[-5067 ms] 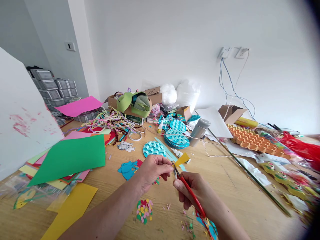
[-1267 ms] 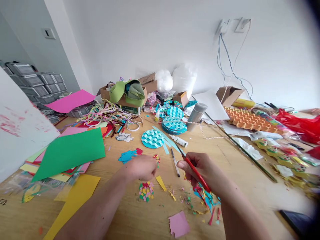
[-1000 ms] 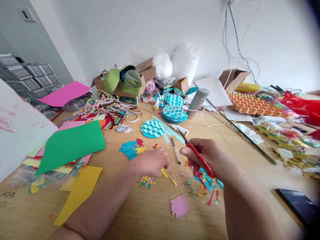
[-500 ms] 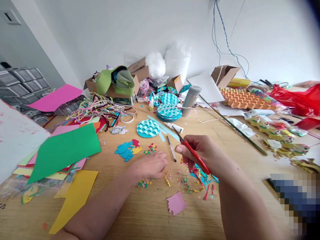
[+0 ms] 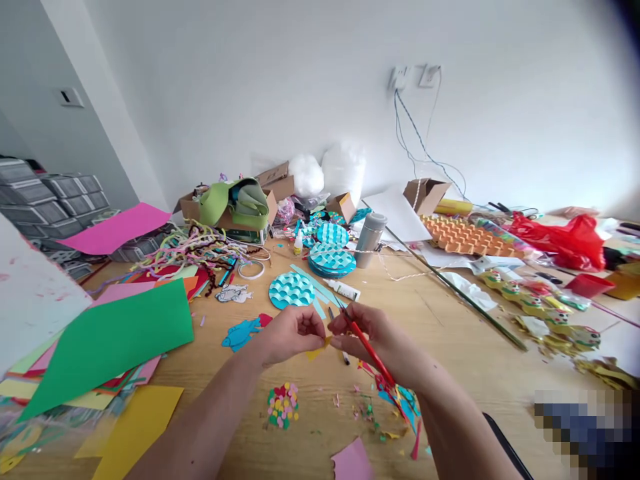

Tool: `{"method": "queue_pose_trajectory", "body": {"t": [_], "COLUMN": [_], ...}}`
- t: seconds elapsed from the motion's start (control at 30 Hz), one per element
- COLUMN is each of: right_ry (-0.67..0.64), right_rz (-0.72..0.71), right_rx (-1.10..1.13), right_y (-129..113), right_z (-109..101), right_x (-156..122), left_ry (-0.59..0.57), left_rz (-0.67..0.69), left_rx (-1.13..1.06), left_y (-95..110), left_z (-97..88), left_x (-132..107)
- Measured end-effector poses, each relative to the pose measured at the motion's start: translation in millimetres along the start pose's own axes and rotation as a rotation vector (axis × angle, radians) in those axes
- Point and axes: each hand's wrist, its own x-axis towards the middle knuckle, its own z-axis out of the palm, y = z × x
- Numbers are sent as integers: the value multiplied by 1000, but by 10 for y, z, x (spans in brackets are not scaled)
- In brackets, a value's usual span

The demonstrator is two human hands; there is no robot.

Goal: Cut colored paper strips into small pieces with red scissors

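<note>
My left hand (image 5: 295, 337) pinches a small piece of yellow paper (image 5: 316, 353) above the middle of the table. My right hand (image 5: 375, 337) has red-handled scissors (image 5: 371, 350) in its grip, blades pointing up and away. Its thumb and fingertips meet the paper's right end. Left of my left hand lie a blue paper fish (image 5: 242, 334) and a red paper cutout (image 5: 265, 320), partly covered. Nearer me is a pile of coloured paper dots (image 5: 283, 405). Paper scraps (image 5: 400, 403) lie under my right wrist, with a notched pink paper (image 5: 353, 460) in front.
Green paper (image 5: 115, 347) and yellow paper (image 5: 140, 427) lie at left. Behind my hands are a wavy blue disc (image 5: 291, 291), a glue tube (image 5: 343, 289) and a grey bottle (image 5: 371, 240). A long green stick (image 5: 465, 293) and an orange egg tray (image 5: 467, 237) lie at right.
My view has tilted up. My hands have come together, and the yellow paper piece now shows between their fingertips. My left hand has moved off the dot pile, which shows more fully.
</note>
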Motion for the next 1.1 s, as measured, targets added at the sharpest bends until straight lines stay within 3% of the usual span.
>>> {"method": "queue_pose_trajectory", "body": {"t": [0.13, 0.37, 0.5, 0.63, 0.7, 0.9, 1.1], "right_ry": [-57, -5, 40, -129, -107, 114, 31], "right_rz": [6, 0, 19, 57, 57, -14, -22], "right_rx": [13, 31, -261, -576, -613, -214, 136], "right_y": [-32, -39, 3, 60, 92, 80, -52], "right_z": [35, 21, -69, -179, -208, -140, 53], "right_x": [0, 10, -27, -87, -91, 0, 39], "left_ry": [59, 120, 203, 226, 234, 280, 183], "left_rz": [-10, 7, -24, -65, -63, 3, 17], "left_rx": [-41, -75, -59, -190, -224, -278, -285], "left_y": [70, 78, 76, 104, 124, 173, 238], "left_z": [24, 43, 25, 36, 46, 80, 151], "left_x": [-30, -26, -20, -26, -30, -58, -115]}}
